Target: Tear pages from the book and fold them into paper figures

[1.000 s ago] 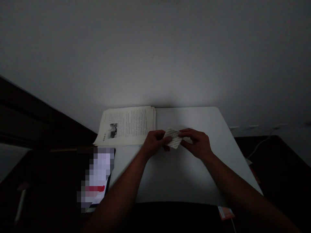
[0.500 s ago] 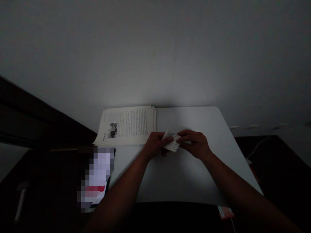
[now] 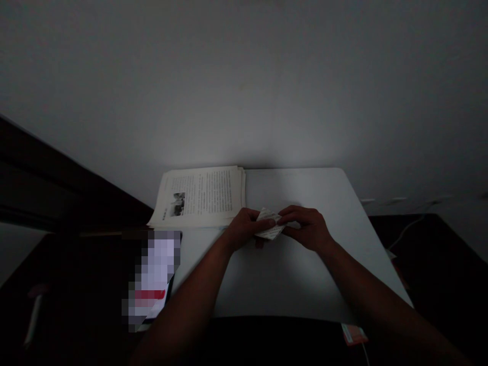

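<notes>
A small folded piece of printed paper [image 3: 269, 233], roughly diamond-shaped, is held above the white table [image 3: 301, 284]. My left hand [image 3: 244, 227] grips it from the left, the thumb lying across its face and fingers beneath. From the right, my right hand [image 3: 307, 226] pinches the paper's right corner between thumb and fingers. The underside of the paper is hidden. Behind my left hand lies a stack of printed pages [image 3: 198, 198], with a dark photo on the top sheet.
At the table's left edge is a lit screen [image 3: 158, 274], mostly blurred out. A wall [image 3: 244, 91] rises directly behind the table. An orange-and-white item [image 3: 354, 334] with a cable sits below the front edge. Another cable [image 3: 407, 229] runs at the right.
The left thumb has slid slightly right along the paper, and the paper has tilted a little. My right hand keeps its pinch at the corner.
</notes>
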Available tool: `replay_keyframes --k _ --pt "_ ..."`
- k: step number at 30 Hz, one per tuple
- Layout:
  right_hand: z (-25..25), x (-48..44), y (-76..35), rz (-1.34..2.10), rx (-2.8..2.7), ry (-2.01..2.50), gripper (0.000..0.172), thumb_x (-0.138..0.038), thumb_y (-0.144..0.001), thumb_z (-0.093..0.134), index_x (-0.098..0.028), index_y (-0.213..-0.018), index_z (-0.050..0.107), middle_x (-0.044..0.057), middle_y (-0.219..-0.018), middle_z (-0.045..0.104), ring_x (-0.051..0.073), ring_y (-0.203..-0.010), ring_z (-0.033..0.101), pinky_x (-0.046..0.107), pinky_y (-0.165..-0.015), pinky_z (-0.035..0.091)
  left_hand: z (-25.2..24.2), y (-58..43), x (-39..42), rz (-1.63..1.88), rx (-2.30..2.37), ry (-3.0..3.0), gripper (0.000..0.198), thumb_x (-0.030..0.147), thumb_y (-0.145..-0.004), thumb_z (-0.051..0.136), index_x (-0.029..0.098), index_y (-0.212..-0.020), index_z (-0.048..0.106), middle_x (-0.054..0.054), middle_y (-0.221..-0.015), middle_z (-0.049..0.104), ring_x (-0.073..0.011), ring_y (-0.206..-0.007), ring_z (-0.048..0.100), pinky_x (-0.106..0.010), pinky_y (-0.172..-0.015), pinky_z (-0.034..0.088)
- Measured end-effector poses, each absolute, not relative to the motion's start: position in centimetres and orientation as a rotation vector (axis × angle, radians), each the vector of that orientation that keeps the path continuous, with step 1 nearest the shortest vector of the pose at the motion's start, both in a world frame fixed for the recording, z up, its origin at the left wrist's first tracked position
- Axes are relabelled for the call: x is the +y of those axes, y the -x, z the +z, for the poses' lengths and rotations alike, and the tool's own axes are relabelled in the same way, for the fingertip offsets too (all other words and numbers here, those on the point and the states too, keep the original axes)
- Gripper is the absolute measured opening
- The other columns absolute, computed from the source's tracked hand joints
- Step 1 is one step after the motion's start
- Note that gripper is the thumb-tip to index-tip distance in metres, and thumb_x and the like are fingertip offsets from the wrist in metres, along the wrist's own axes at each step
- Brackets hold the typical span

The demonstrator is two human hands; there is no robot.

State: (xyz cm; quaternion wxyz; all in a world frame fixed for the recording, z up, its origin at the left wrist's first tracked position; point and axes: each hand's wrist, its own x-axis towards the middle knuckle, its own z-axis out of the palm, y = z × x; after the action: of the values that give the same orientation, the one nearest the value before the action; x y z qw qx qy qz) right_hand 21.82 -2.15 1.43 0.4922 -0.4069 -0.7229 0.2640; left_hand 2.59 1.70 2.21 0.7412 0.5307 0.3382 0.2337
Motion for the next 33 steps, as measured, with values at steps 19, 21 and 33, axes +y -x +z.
replay_keyframes --k 19,21,33 --pt "1.57 -2.27 -21.49 0.655 -1.747 0.824 0.006 -0.022 -0.071 0.073 -0.024 -0.077 0.072 0.004 -0.082 0.070 0.015 -0.069 0.066 0.025 -0.059 0.054 2.25 -3.06 1.38 0.513 0.772 -1.013 0.017 0.024 -0.064 0.064 0.008 -0.063 0.061 0.000 -0.048 0.057 -0.0075 -0.034 0.046 -0.017 -0.030 0.034" --pt "1.64 -2.31 -21.47 0.639 -1.749 0.844 0.007 -0.023 -0.071 0.073 -0.023 -0.077 0.072 0.004 -0.082 0.070 0.015 -0.069 0.066 0.026 -0.060 0.055 2.31 -3.07 1.44 0.508 0.771 -1.011 0.017 0.025 -0.064 0.064 0.008 -0.063 0.061 0.000 -0.047 0.056 -0.0074 -0.034 0.046 -0.018 -0.030 0.035" --pt "1.52 -2.23 -21.60 0.771 -1.692 0.916 0.009 -0.025 -0.068 0.076 -0.023 -0.076 0.071 0.004 -0.078 0.070 0.016 -0.069 0.066 0.029 -0.063 0.054 2.79 -2.76 1.32 0.522 0.696 -1.132 0.024 0.032 -0.069 0.067 0.010 -0.063 0.059 0.003 -0.046 0.054 -0.0058 -0.032 0.044 -0.016 -0.030 0.036"
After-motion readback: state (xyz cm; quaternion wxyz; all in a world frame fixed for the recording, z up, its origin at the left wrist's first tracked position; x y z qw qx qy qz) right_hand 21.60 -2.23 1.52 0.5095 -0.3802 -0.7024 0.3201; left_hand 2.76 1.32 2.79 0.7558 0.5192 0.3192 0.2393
